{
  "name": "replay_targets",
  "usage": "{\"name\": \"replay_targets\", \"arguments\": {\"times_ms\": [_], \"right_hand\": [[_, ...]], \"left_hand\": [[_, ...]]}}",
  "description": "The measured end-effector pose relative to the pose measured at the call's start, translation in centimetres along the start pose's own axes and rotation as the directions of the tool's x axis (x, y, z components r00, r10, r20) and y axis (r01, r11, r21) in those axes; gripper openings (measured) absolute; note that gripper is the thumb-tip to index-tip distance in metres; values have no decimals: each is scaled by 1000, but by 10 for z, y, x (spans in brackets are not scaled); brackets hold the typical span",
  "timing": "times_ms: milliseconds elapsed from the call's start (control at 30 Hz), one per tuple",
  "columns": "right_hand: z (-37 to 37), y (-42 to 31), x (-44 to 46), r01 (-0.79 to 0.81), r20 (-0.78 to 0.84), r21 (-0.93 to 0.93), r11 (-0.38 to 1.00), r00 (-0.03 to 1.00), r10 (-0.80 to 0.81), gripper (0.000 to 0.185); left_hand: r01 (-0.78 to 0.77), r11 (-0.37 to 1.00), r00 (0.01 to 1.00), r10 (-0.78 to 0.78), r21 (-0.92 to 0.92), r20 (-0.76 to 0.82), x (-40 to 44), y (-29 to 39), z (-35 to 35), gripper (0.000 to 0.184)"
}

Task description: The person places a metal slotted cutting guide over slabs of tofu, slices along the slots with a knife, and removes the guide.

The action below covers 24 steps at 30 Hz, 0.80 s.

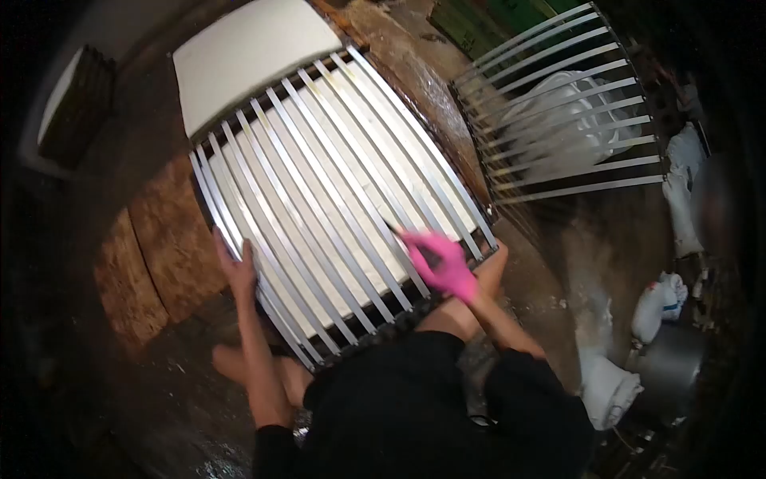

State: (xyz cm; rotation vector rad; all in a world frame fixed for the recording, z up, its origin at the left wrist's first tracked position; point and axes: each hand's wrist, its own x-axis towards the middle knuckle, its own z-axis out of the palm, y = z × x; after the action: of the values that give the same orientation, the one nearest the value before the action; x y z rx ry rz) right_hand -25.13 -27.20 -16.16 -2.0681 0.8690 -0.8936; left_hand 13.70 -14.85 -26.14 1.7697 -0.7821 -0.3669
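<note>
A rack of parallel metal slats (319,199) lies tilted over a white slab (299,184), its near edge by my thighs. My bare left hand (237,262) grips the rack's left side, thumb and fingers around the outer slat. Over the lower right slats is my right hand (439,259) in a pink glove, its fingers pinched on a thin dark tool (391,228) whose tip points at the slats.
Another white slab (255,52) lies beyond the rack. A second slatted rack (566,104) stands at the right, with white plastic behind it. Brown boards (171,239) are on the left. White bags (610,391) and a metal pot (674,367) sit at lower right.
</note>
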Motion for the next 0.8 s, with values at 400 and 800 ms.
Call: {"name": "replay_targets", "arguments": {"times_ms": [400, 800], "right_hand": [[41, 46, 224, 81, -146, 87, 993, 987, -68, 31], [-4, 43, 73, -337, 131, 117, 934, 938, 321, 22]], "left_hand": [[-9, 1000, 1000, 9, -11, -20, 2, -10, -5, 76], [2, 999, 1000, -2, 53, -5, 1, -8, -2, 74]]}}
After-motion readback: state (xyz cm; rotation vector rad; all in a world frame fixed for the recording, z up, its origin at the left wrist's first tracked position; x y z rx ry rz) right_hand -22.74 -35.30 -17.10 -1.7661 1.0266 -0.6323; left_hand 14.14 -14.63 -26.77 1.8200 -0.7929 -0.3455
